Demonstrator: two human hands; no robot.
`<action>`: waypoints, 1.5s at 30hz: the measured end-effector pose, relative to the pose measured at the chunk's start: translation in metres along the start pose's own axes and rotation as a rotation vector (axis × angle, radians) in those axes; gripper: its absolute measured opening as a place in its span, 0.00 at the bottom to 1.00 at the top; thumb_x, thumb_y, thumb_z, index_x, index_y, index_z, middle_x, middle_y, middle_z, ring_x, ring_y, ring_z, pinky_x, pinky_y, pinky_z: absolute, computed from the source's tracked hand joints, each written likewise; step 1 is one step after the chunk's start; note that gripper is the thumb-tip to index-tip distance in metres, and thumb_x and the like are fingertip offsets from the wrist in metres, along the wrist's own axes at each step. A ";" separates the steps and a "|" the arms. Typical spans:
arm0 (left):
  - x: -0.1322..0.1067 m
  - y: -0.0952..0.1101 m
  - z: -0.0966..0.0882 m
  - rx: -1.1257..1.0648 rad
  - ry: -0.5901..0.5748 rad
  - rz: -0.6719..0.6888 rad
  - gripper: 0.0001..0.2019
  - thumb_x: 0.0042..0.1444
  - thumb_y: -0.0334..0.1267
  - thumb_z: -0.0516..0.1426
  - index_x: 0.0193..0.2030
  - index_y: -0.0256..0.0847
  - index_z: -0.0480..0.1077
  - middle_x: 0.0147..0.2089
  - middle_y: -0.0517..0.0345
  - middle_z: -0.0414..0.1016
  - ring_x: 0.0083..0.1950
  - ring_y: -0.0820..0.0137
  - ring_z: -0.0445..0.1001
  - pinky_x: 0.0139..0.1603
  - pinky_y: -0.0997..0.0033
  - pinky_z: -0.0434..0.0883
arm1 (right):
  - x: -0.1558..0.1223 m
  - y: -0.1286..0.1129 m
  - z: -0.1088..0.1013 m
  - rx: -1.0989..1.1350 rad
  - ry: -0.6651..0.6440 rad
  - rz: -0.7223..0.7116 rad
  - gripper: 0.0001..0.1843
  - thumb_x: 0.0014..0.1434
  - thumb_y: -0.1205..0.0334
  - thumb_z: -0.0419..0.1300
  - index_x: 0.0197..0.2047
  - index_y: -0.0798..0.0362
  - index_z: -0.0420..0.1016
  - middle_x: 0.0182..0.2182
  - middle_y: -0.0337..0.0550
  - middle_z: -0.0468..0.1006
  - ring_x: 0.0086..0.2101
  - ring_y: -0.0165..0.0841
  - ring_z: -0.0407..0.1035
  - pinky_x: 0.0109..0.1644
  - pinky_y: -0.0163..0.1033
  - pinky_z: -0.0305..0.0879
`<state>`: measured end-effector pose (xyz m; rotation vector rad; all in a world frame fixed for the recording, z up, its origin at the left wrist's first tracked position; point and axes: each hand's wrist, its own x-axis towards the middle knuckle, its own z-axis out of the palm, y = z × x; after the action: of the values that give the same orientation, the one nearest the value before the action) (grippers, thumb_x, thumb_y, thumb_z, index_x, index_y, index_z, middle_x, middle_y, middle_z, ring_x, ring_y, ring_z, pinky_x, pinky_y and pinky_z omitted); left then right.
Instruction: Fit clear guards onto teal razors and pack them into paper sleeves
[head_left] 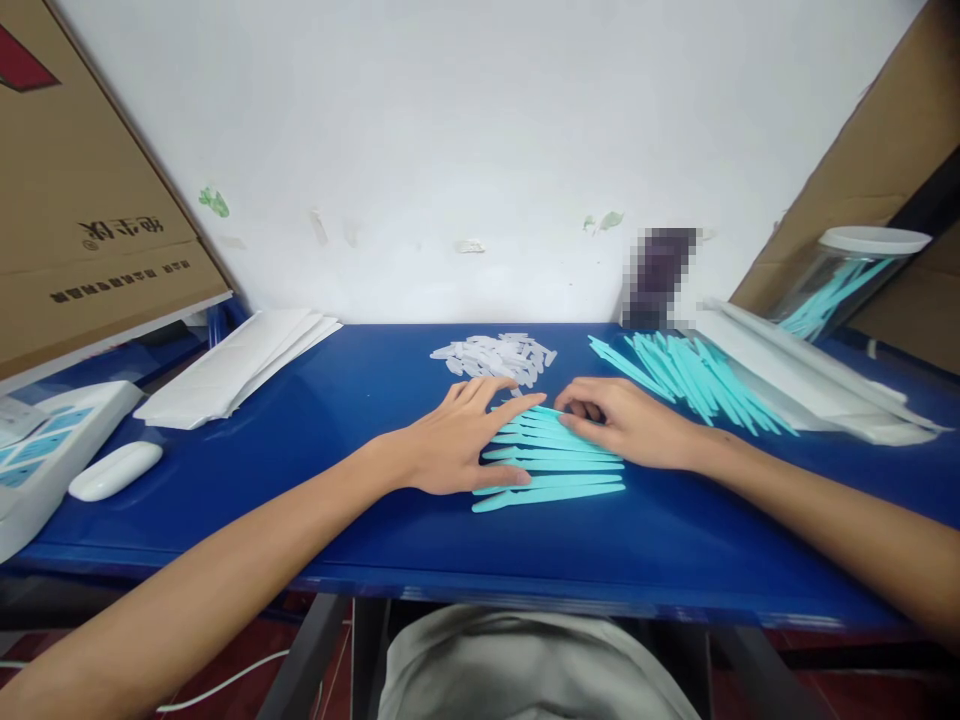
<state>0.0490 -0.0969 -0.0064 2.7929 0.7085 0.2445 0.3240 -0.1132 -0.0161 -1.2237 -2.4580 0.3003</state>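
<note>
over the turquoise sticks, the left hand spreads open; at their right ends, the right hand curls, hold unclear.

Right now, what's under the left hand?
Turquoise sticks run partly beneath the left hand, on the blue table. Whatever lies directly under its palm is covered and can't be seen.

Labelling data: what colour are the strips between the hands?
The strips are turquoise, best in the head view.
</note>
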 end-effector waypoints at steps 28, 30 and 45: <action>0.005 -0.012 0.008 0.068 0.095 -0.111 0.33 0.72 0.60 0.40 0.77 0.48 0.48 0.73 0.37 0.54 0.73 0.43 0.52 0.68 0.35 0.55 | -0.001 -0.007 -0.002 0.030 -0.023 -0.010 0.11 0.66 0.58 0.54 0.39 0.53 0.75 0.27 0.41 0.73 0.26 0.31 0.63 0.31 0.37 0.57; 0.005 -0.013 0.009 0.080 0.098 -0.118 0.32 0.72 0.59 0.39 0.77 0.47 0.49 0.73 0.37 0.54 0.73 0.45 0.51 0.68 0.35 0.54 | -0.001 -0.007 -0.002 0.031 -0.028 -0.005 0.11 0.66 0.58 0.54 0.39 0.53 0.75 0.27 0.40 0.73 0.26 0.31 0.63 0.31 0.37 0.57; 0.006 -0.015 0.010 0.045 0.062 -0.170 0.35 0.71 0.62 0.41 0.77 0.47 0.47 0.73 0.38 0.53 0.74 0.46 0.49 0.69 0.36 0.52 | -0.001 -0.005 -0.002 0.044 -0.031 -0.012 0.11 0.68 0.58 0.54 0.41 0.54 0.75 0.28 0.41 0.74 0.27 0.32 0.65 0.33 0.37 0.57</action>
<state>0.0499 -0.0830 -0.0196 2.7561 0.9723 0.2875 0.3219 -0.1170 -0.0129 -1.1937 -2.4709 0.3707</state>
